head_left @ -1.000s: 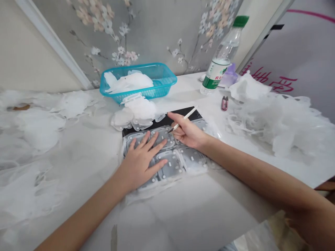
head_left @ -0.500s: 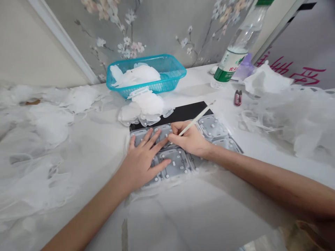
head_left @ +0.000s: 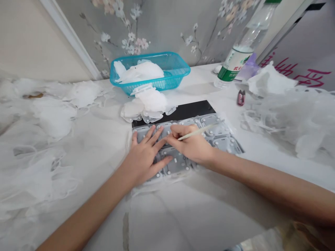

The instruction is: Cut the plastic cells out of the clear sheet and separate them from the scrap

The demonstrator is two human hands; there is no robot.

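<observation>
My left hand (head_left: 143, 155) lies flat with fingers spread on a translucent sheet of rounded-square pieces (head_left: 175, 164) dotted with small white discs. Beneath that sheet is a black board (head_left: 192, 109), bare along its far edge. My right hand (head_left: 193, 143) pinches a thin pale stick (head_left: 195, 132), shaped like a pen or a brush handle. The stick's lower end is hidden by my fingers, which meet my left index fingertip over the sheet. A pile of loose white cut pieces (head_left: 149, 103) rests at the board's far left corner.
Behind the board stands a blue plastic basket (head_left: 172, 83) holding white pieces. A water bottle (head_left: 235, 62) and small pink thread snips (head_left: 241, 98) are at the back right. Crumpled white translucent scraps heap up on the left (head_left: 52, 118) and on the right (head_left: 295, 115).
The stick in my right hand has tipped lower, its free end swinging down and to the right. My left hand keeps its place on the sheet. The whole view has shifted slightly.
</observation>
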